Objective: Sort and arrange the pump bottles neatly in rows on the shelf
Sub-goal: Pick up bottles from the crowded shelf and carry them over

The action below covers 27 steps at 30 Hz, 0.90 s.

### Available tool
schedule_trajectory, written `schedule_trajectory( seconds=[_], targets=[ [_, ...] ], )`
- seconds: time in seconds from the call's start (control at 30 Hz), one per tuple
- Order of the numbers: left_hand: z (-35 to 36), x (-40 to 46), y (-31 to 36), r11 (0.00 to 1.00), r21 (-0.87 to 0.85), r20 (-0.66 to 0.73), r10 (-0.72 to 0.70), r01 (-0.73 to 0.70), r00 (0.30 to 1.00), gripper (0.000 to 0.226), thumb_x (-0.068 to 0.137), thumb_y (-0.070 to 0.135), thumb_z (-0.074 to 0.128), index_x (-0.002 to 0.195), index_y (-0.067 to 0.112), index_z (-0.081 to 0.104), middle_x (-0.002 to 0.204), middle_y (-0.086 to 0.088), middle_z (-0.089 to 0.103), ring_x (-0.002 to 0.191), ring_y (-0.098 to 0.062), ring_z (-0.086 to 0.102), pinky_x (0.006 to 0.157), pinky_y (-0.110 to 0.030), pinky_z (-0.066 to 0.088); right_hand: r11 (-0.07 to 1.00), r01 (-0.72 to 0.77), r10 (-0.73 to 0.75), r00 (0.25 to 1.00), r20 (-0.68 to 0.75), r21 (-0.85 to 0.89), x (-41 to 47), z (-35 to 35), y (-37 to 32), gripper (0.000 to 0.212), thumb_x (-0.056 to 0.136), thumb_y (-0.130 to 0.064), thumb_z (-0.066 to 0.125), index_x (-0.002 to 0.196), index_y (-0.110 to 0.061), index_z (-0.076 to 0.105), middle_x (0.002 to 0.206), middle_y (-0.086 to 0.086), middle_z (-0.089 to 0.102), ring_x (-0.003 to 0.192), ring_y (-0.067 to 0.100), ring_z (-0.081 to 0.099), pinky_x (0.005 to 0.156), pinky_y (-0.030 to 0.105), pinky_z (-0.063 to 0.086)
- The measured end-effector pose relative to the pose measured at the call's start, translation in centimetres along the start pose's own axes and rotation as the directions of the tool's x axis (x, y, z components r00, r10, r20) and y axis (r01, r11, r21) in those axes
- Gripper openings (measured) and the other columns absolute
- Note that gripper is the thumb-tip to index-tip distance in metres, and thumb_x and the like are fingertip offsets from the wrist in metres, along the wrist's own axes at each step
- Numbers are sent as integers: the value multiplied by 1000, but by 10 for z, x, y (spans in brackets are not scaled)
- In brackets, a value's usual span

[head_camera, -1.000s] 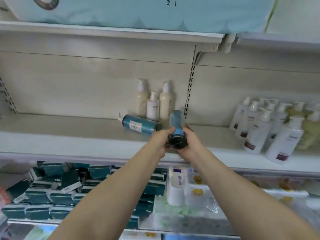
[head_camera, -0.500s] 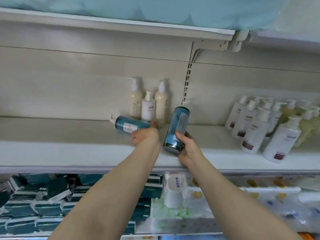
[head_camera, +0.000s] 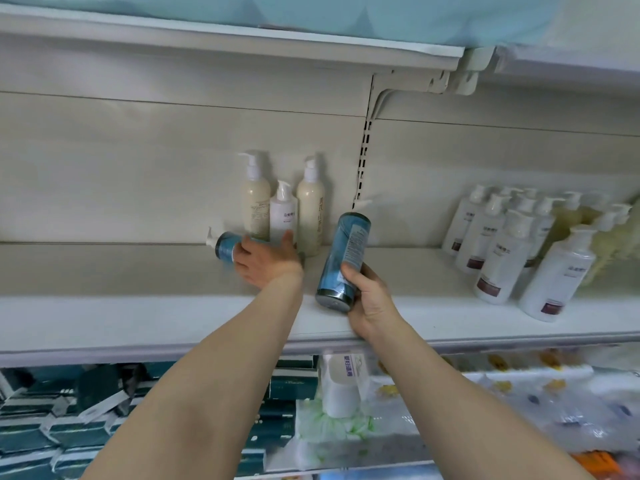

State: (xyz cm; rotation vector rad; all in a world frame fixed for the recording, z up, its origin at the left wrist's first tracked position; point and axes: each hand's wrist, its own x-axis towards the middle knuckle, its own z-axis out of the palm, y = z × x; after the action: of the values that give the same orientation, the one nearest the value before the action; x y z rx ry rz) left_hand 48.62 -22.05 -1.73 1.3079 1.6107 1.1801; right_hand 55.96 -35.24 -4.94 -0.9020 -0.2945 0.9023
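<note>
Right hand (head_camera: 372, 303) gripping an upright blue pump bottle (head_camera: 343, 259) near the shelf (head_camera: 138, 306) front edge, left hand (head_camera: 266, 261) grasping a toppled blue bottle (head_camera: 225, 247) mid-shelf, three cream bottles (head_camera: 282, 206) at the back edge

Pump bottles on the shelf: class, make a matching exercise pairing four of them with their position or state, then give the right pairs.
Things:
1. blue bottle in the right hand
2. blue bottle under the left hand
3. small white bottle
4. white bottles at right

States:
A. lying on its side
B. standing between two cream bottles
C. held tilted, its base lifted toward the camera
D. grouped in rows, dark labels

Pairs: 1-C, 2-A, 3-B, 4-D
</note>
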Motion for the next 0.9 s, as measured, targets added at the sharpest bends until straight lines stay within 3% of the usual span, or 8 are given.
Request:
schedule_trajectory(
  seconds=[0.13, 0.4, 0.57, 0.7, 0.8, 0.87, 0.9],
  targets=[
    [9, 12, 0, 996, 26, 7, 89, -89, 996, 88, 80, 51, 74, 149, 14, 34, 156, -9, 31, 147, -32, 20, 119, -48, 19, 1000, 5, -5, 1000, 1, 5, 2, 0, 1, 57, 82, -2, 72, 136, -10, 57, 124, 17, 70, 115, 39, 66, 99, 57, 52],
    [23, 6, -9, 994, 48, 7, 103, -103, 995, 117, 76, 50, 80, 157, 6, 8, 165, -15, 5, 153, -31, 3, 124, -42, 5, 1000, 7, -7, 1000, 17, -8, 5, -2, 2, 62, 77, -6, 75, 137, -11, 56, 126, 18, 69, 116, 39, 65, 101, 61, 49],
    [16, 9, -4, 993, 74, 76, -95, 90, 993, 127, 72, 47, 82, 157, 10, -5, 163, -22, -5, 151, -37, 4, 123, -43, 14, 1000, 17, -17, 1000, 6, -3, 4, -2, 1, 66, 73, -7, 77, 136, -10, 56, 124, 18, 70, 115, 39, 66, 99, 58, 52],
    [-5, 8, 9, 956, 148, 112, -269, 252, 957, 137, 64, 53, 86, 157, 12, -7, 157, -19, 15, 137, -36, 30, 114, -42, 27, 1000, 7, -7, 999, -33, -2, 1, 0, 0, 59, 79, -4, 74, 135, -10, 57, 123, 17, 70, 112, 38, 68, 92, 54, 56],
    [-12, 18, 4, 922, 112, 171, -385, 371, 907, 149, 41, 59, 91, 154, 13, 6, 143, -18, 36, 127, -34, 44, 107, -45, 40, 1000, -1, 1, 998, -59, -7, -2, 2, -3, 52, 84, -2, 72, 134, -10, 57, 122, 17, 71, 110, 37, 69, 89, 52, 58],
    [-20, 23, -5, 912, 62, 237, -409, 406, 881, 137, 31, 55, 87, 147, 18, 22, 126, -12, 53, 111, -32, 57, 94, -46, 51, 1000, -3, 2, 997, -77, -14, -4, 4, -4, 50, 86, 0, 71, 134, -8, 57, 122, 19, 70, 110, 38, 68, 92, 54, 56],
    [-25, 23, -8, 903, 0, 268, -413, 429, 870, 123, 38, 45, 88, 142, 18, 27, 116, -8, 56, 103, -31, 60, 87, -46, 56, 1000, -4, 3, 996, -84, -20, -5, 5, -5, 50, 86, 0, 71, 134, -7, 57, 122, 19, 70, 111, 38, 68, 94, 55, 55]
  ],
)
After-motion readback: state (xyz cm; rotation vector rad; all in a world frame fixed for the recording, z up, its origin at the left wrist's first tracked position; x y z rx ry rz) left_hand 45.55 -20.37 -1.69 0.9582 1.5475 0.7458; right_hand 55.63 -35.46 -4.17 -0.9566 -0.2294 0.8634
